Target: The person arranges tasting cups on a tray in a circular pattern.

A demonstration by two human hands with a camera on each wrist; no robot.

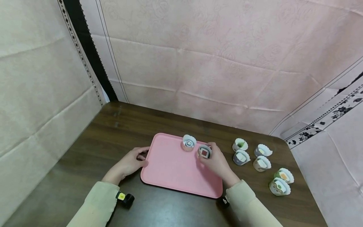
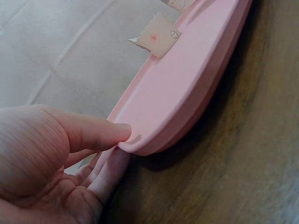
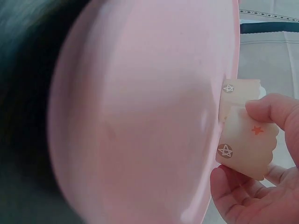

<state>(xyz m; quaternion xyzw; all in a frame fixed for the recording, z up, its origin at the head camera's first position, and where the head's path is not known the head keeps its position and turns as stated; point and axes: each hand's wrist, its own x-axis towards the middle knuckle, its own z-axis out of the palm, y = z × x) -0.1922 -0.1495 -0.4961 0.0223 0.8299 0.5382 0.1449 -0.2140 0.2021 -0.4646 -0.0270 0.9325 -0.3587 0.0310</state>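
My left hand [image 1: 128, 163] pinches the left rim of the pink tray [image 1: 173, 167]; in the left wrist view the thumb lies over the rim of the tray [image 2: 173, 93] with fingers beneath. My right hand [image 1: 217, 162] grips a paper cup [image 1: 204, 152] with a dark red square in it, at the tray's far right part. In the right wrist view, thumb and fingers hold that beige, star-printed cup [image 3: 247, 140]. Just left of it on the tray stands another cup [image 1: 188, 143] with a blue-white swirl.
Right of the tray, several paper cups stand in pairs on the brown table [image 1: 119, 126]: a green-topped cup [image 1: 240, 144] with one in front, a middle pair [image 1: 262, 163], and a nearer right pair [image 1: 279, 186]. Pale cloth walls [image 1: 198, 63] rise behind and beside the table.
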